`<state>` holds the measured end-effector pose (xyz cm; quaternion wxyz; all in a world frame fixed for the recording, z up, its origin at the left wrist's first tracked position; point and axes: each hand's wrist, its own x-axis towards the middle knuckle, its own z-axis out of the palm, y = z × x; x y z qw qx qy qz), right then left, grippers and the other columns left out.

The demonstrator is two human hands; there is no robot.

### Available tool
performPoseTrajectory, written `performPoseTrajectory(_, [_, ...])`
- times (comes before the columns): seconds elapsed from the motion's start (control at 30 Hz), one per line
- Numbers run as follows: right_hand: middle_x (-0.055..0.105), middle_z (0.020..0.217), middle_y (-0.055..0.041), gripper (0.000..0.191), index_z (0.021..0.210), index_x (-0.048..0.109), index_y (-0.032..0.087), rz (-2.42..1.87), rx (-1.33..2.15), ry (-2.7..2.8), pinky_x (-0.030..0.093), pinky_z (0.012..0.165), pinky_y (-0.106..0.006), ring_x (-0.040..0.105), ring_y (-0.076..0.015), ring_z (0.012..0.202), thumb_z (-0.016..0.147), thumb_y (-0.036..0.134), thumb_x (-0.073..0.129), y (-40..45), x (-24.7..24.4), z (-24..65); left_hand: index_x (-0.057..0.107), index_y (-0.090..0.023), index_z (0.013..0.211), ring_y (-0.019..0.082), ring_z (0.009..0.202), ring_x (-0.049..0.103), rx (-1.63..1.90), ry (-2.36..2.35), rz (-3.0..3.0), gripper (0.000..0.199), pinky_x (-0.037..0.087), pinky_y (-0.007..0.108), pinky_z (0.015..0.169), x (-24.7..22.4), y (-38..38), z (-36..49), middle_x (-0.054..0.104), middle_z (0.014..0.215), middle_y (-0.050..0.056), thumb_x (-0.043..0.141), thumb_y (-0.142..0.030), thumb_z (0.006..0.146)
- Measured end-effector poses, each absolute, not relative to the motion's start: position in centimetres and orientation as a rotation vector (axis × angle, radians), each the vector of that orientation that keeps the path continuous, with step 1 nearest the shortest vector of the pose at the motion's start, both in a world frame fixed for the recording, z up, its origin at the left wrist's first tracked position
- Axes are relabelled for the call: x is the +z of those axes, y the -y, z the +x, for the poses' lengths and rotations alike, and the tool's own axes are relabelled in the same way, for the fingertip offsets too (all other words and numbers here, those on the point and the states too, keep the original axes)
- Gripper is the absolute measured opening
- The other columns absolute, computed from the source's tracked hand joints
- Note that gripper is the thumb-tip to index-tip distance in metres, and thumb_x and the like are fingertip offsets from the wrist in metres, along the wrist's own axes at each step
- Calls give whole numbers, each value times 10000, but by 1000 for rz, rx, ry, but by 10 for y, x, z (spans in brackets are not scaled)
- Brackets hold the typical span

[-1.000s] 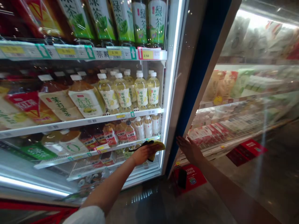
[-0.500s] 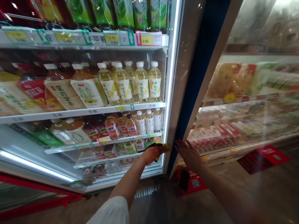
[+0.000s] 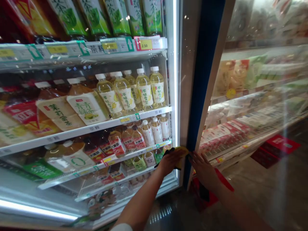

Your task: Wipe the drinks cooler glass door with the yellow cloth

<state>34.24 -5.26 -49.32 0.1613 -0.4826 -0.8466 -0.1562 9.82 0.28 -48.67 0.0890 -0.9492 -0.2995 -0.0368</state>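
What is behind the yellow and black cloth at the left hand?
Behind the yellow and black cloth, a vertical white light strip and a grey upright frame show above and below. What the cloth and left hand cover cannot be seen.

Yellow cloth partly behind left fingers

Shown extended from the lower edge with left hand curled, right hand flat (back toward viewer).

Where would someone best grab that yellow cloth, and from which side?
Probably take the yellow cloth by its uncovered end, from the right: the left hand covers its middle, while that end sticks out towards the right hand.
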Motion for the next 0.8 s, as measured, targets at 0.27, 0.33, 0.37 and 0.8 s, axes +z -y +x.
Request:
performPoseTrajectory(0.27, [473,1563,-131,568,1381,616,160,-1611,-409,2260,366,1196,-540,434,-311,1456,842,25,496,77,-521,322,416,-146,1518,138,1523,292,-179,662,-2669,532,219,300,1279,-519,-16,92,374,1625,57,401,-118,987])
performPoseTrajectory(0.33, [446,1578,-138,586,1391,606,152,-1623,-391,2232,375,1192,-552,415,-320,1467,833,14,492,77,-528,317,415,-174,1524,115,1514,308,-165,605,-2657,544,195,272,1279,-530,-23,96,403,1612,39,442,-140,982])
performPoseTrajectory(0.37, [435,1584,-140,603,1404,594,149,-1619,-388,2215,372,1194,-560,398,-321,1477,828,6,486,76,-533,316,400,-177,1534,113,1517,300,-161,586,-2647,560,181,274,1283,-534,-25,97,399,1614,38,454,-143,977])
performPoseTrajectory(0.8, [367,1625,-115,818,1610,240,240,-1222,-334,1871,403,1196,-528,262,-238,1535,860,-70,344,22,-595,297,423,-136,1515,264,1562,179,-370,537,-2227,543,163,478,1299,-510,-21,83,257,1674,86,460,-177,975])
